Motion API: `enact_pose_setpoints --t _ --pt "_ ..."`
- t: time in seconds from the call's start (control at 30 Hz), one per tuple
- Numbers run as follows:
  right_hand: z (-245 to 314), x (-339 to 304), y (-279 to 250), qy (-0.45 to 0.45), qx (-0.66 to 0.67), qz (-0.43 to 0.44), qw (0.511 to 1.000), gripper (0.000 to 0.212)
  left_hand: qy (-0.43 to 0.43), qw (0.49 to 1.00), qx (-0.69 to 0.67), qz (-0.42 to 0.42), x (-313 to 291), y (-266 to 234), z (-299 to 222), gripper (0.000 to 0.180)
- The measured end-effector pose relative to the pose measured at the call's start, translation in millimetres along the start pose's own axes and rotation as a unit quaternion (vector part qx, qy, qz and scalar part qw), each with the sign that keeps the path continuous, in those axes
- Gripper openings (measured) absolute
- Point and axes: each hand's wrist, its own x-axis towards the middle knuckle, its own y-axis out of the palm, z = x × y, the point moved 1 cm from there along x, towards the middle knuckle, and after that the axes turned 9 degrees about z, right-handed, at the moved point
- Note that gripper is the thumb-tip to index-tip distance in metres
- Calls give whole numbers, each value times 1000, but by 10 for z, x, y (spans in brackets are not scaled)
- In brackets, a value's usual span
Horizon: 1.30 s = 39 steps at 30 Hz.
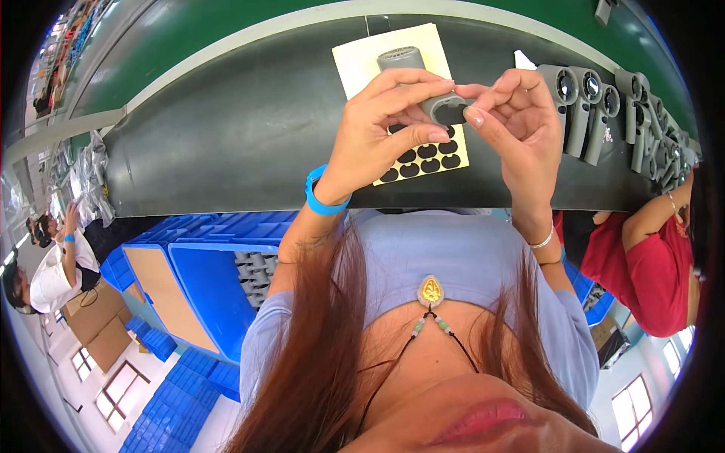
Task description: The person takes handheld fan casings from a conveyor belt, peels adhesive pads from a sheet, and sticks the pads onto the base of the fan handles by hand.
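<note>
My left hand (pixel 377 124) is curled round a gray part (pixel 448 112), up over the yellow sheet (pixel 353 63)'s right edge. My right hand (pixel 530 124) is half open, thumb and fingertip at the part's black face; can't tell if pinching. Black stickers (pixel 429 165) near sheet's near edge, second gray part (pixel 402 57) toward its far edge. Gray fans (pixel 578 113) right, on the counter (pixel 234 121).
</note>
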Motion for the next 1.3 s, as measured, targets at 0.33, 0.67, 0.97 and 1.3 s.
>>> enact_pose_setpoints --t 0.33,0.67,0.97,1.3 --pt "15 -14 1 19 9 2 1000 31 -12 1000 9 15 -15 -31 -12 41" --pt "24 -19 18 16 -2 6 1000 32 -22 1000 5 20 -43 -24 -11 43" --pt "28 -29 24 16 -19 6 1000 32 -18 1000 11 19 -45 -25 -9 40" --pt "39 -30 34 20 -21 -3 1000 34 -18 1000 -5 13 -47 -18 2 39"
